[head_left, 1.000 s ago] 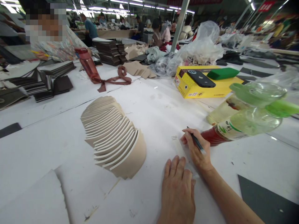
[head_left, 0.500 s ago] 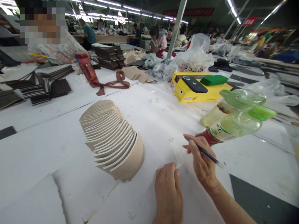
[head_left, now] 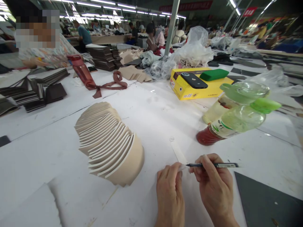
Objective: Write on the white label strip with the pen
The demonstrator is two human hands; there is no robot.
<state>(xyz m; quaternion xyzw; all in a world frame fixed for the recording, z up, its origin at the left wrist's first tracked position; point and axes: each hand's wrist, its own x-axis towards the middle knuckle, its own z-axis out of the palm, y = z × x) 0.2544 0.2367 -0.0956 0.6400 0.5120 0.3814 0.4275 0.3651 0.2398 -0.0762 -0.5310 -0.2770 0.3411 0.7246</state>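
Note:
My right hand (head_left: 214,186) is closed round a dark pen (head_left: 222,165), which lies nearly level with its tip pointing left. The tip is close to the fingertips of my left hand (head_left: 169,186), at the near end of a narrow white paper strip (head_left: 178,152). Small print shows at the strip's far end. My left hand rests on the white table with its fingers pinched on the strip's near end, partly hiding it. Left of my hands stands a fanned row of curved beige pieces (head_left: 113,148) with white edges, which neither hand touches.
Two bottles, a green-capped one (head_left: 227,126) and a wider one (head_left: 213,110), stand to the right. Behind is a yellow box (head_left: 189,94) carrying a phone (head_left: 194,80) and a green block (head_left: 214,74). A dark grey sheet (head_left: 265,201) lies near right; a red bottle (head_left: 81,72) farther left.
My right hand has come down toward my left hand and turned the pen, bringing its tip to the near end of the strip. My left hand has stayed about where it was.

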